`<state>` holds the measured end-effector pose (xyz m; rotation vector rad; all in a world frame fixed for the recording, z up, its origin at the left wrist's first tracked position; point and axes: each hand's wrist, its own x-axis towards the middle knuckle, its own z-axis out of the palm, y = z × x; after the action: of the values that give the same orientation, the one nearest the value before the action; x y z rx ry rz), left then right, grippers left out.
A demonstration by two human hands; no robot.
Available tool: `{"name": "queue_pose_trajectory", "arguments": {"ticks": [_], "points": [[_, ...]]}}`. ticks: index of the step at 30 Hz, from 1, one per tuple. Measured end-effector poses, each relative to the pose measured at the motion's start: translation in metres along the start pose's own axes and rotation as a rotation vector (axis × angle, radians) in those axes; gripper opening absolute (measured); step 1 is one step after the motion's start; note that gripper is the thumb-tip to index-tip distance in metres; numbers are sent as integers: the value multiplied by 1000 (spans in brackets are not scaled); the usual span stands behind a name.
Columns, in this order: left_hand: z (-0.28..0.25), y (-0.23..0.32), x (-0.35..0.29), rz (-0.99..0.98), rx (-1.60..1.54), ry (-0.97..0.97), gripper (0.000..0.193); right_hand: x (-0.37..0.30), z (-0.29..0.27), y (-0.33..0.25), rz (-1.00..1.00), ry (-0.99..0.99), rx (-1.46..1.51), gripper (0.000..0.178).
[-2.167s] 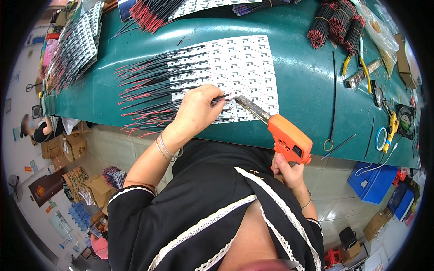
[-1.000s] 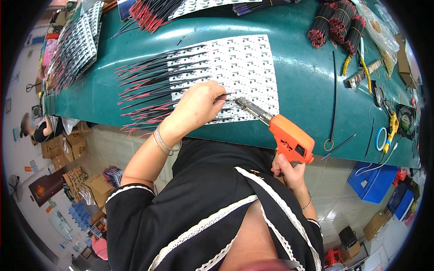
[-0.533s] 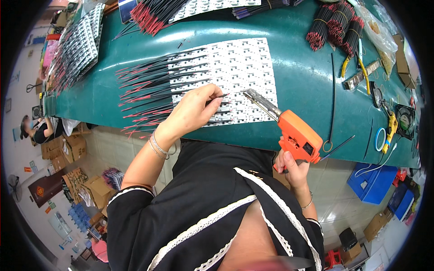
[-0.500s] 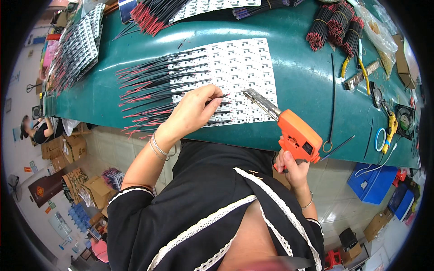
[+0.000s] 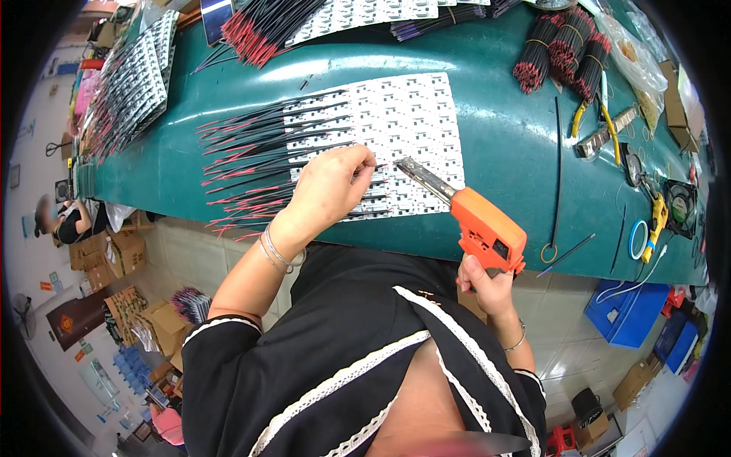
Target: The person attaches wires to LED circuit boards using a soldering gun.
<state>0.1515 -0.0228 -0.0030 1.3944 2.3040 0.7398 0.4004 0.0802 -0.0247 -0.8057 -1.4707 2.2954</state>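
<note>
A white panel of small circuit boards (image 5: 415,114) lies on the green table. Rows of black wires with red ends (image 5: 255,145) stick out past its left side. My left hand (image 5: 329,185) rests over the panel, thumb and forefinger pinched on a black wire whose end meets the boards; most of that wire is hidden under the hand. In my right hand (image 5: 489,288) is an orange soldering gun (image 5: 487,227), gripped by its handle. Its metal tip hovers over or touches the panel just right of my left fingertips; contact cannot be made out.
Bundled black-and-red wires (image 5: 567,46) lie at the far right, near yellow-handled pliers (image 5: 609,126) and a small black fan (image 5: 680,206). More wired panels (image 5: 137,84) are stacked at the far left. A blue bin (image 5: 628,312) stands below the table's right end. Another person (image 5: 72,221) sits at far left.
The soldering gun has moved left, bringing its tip closer to my left fingertips. My left hand keeps its pinch with little movement. The view has shifted slightly.
</note>
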Motion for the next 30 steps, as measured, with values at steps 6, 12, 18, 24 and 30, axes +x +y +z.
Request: {"name": "queue_pose_trajectory", "arguments": {"ticks": [6, 12, 18, 24, 30], "points": [[2, -2, 4, -7, 26, -16, 6, 4, 6, -6, 49, 26, -88, 24], [4, -3, 6, 7, 41, -9, 5, 7, 6, -4, 41, 8, -81, 18], [5, -2, 6, 14, 62, 3, 5, 5, 5, -4, 104, 33, -33, 30], [4, 0, 8, 12, 63, -11, 5, 3, 7, -7, 77, 61, -44, 21], [2, -3, 9, 15, 30, -29, 5, 4, 8, -7, 50, 35, -59, 22]]}}
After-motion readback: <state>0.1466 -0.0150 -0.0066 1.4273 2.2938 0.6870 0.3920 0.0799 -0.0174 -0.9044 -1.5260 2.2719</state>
